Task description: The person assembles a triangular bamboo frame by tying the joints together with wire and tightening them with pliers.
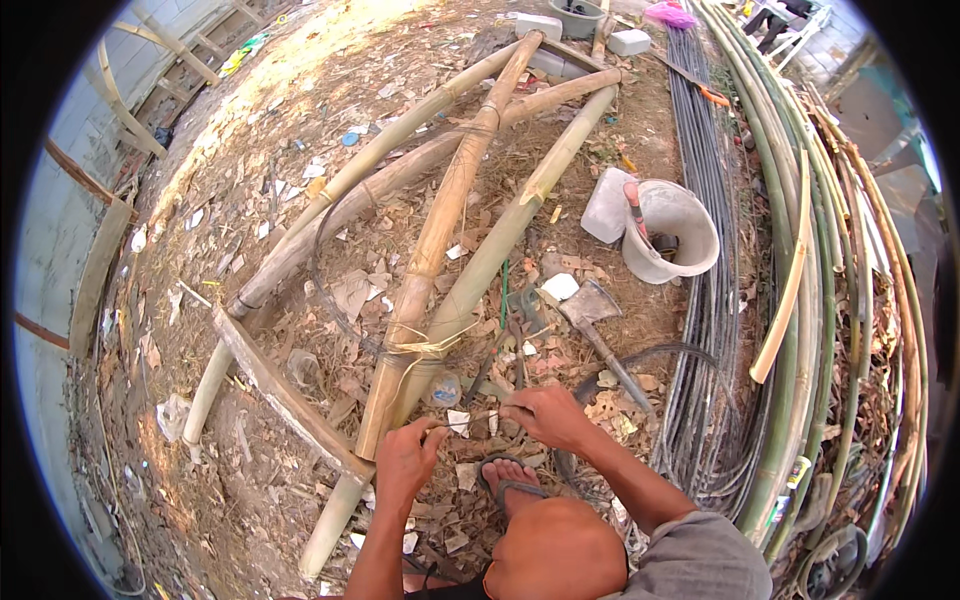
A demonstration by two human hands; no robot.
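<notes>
A thin dark wire point(466, 421) runs between my two hands, low over the littered ground. My left hand point(405, 462) is closed, its thumb and fingertips pinching one end of the wire. The fingers of my right hand point(546, 414) pinch the other end. Just beyond my left hand, the near ends of a tan bamboo pole point(405, 330) and a greenish bamboo pole point(512, 226) cross. A pale fibre lashing point(425, 346) with loose ends is wrapped around that crossing. A clear plastic cup point(443, 389) lies beside the poles.
Right of the frame of poles are a hatchet point(600, 325), a grey bucket point(672, 265) with tools inside, and a pale block point(606, 205). Bundled metal rods point(708, 300) and long bamboo poles point(785, 400) line the right side. An orange-handled saw point(713, 96) lies farther off.
</notes>
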